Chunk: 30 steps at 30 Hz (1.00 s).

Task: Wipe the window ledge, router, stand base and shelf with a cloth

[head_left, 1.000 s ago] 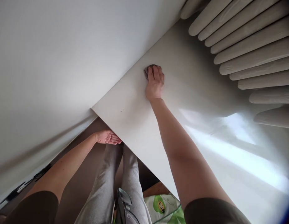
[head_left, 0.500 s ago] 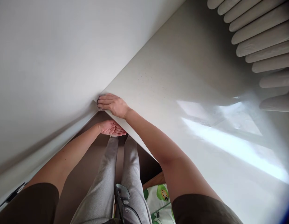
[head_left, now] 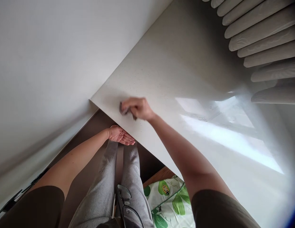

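Note:
My right hand (head_left: 139,107) is closed around a small crumpled greyish cloth (head_left: 124,108), blurred by motion, just over the white tabletop (head_left: 159,95) close to its near edge. Whether the cloth touches the surface I cannot tell. My left hand (head_left: 121,134) lies palm up below that edge, its fingers stretched out and nothing on the palm. Small dark specks (head_left: 134,83) are scattered on the tabletop beyond my right hand.
A pale wall (head_left: 54,47) borders the tabletop on the left. Folded curtains (head_left: 261,34) hang at the upper right, and bright window light reflects off the surface. Below are my legs, glasses (head_left: 128,205) hanging at my front, and a leaf-and-ladybird patterned fabric (head_left: 171,199).
My right hand has drawn the cloth away from the wall corner, rightward along the near edge. My left hand has shifted slightly right and down, still palm up. The view has shifted a little.

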Each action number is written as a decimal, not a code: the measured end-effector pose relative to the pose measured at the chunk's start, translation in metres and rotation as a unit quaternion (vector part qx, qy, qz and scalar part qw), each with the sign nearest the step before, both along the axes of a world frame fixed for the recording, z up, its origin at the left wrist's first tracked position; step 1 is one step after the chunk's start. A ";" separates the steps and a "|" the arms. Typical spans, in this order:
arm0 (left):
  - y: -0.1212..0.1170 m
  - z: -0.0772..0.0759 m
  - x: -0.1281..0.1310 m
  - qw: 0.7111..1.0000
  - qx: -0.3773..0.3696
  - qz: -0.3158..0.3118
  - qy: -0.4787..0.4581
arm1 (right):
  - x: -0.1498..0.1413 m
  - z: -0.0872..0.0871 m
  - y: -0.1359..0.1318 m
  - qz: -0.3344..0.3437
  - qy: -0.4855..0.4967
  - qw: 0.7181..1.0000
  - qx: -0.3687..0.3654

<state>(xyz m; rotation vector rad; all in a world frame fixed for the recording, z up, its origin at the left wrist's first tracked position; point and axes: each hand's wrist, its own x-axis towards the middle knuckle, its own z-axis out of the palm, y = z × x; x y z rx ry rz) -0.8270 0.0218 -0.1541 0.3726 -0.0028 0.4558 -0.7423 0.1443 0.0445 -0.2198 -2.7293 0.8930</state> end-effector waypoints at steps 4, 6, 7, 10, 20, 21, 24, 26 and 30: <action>0.000 0.007 0.000 1.000 0.003 -0.003 -0.002 | -0.067 -0.001 0.052 -0.047 0.044 0.993 0.095; -0.001 0.007 0.001 1.000 -0.003 -0.007 0.001 | -0.063 -0.019 0.046 -0.029 0.044 0.992 0.119; -0.002 0.007 0.002 1.000 -0.009 -0.010 0.007 | -0.050 -0.031 0.033 -0.012 0.040 0.991 0.126; -0.004 0.005 0.008 0.999 -0.027 -0.002 0.034 | 0.015 -0.064 -0.030 0.041 0.023 0.989 0.142; -0.011 0.004 0.027 0.999 -0.030 -0.019 0.029 | 0.152 -0.004 -0.033 -0.268 0.118 0.949 -0.115; -0.011 0.005 0.026 0.999 -0.029 -0.023 0.023 | 0.166 0.015 -0.002 -0.336 0.156 0.925 -0.089; -0.011 0.007 0.024 0.999 -0.025 -0.030 0.014 | 0.208 0.060 0.093 -0.486 0.232 0.842 0.045; -0.011 0.006 0.023 0.999 -0.025 -0.036 0.017 | 0.223 0.074 0.136 -0.523 0.208 0.816 0.128; -0.012 0.004 0.022 0.998 -0.037 -0.044 0.034 | 0.198 0.049 0.123 -0.498 0.099 0.838 0.200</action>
